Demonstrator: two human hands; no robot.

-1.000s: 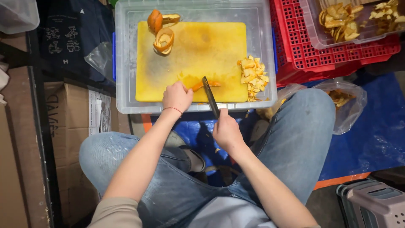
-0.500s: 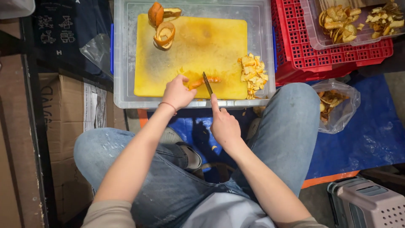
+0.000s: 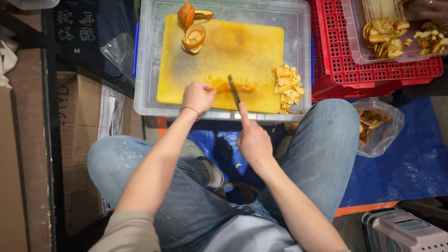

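Note:
A yellow cutting board (image 3: 242,51) lies on an upturned clear plastic bin (image 3: 298,28). My left hand (image 3: 198,97) pins an orange strip of peel (image 3: 235,88) to the board's near edge. My right hand (image 3: 253,140) grips a dark knife (image 3: 233,92), forefinger along its spine, blade across the strip. A heap of small cut peel pieces (image 3: 288,86) sits at the board's right edge. Curled orange peel halves (image 3: 193,28) rest at the far left of the board.
A red crate (image 3: 345,70) to the right carries a clear tray of peel pieces (image 3: 389,37), with another person's hand (image 3: 427,9) at its far corner. A plastic bag of peel (image 3: 375,126) lies on blue tarp. Cardboard boxes (image 3: 79,121) stand left; a grey container (image 3: 403,231) is lower right.
The knife has moved forward from the bin's near edge onto the board and now crosses the strip. My left hand has shifted slightly left along the strip.

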